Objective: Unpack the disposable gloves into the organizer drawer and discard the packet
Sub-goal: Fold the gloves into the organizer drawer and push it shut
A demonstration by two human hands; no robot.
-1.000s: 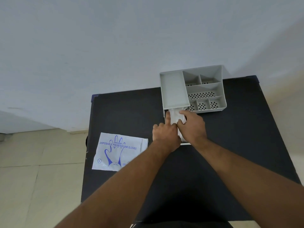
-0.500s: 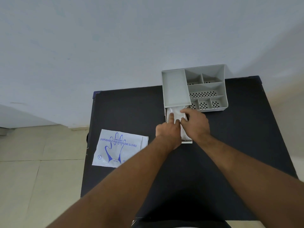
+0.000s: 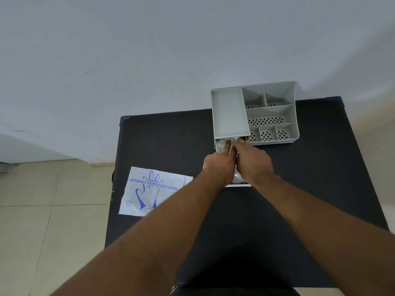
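Note:
A grey organizer [image 3: 230, 116] stands at the back of the black table, its drawer [image 3: 238, 185] pulled out toward me. Clear disposable gloves [image 3: 222, 144] lie in the drawer. My left hand [image 3: 219, 165] and my right hand [image 3: 253, 161] rest side by side on top of the gloves, fingers stretched forward and pressing them down into the drawer. Most of the drawer and the gloves is hidden under my hands. The white packet [image 3: 152, 191] with blue print lies flat at the table's left edge, apart from both hands.
The black table [image 3: 320, 167] stands against a pale wall. The organizer's right half has several open compartments with perforated floors [image 3: 267, 120]. Tiled floor [image 3: 42, 210] lies to the left of the table.
Both hands have slid a little forward along the drawer, toward the organizer body, fingertips now at its front opening. The packet has not moved.

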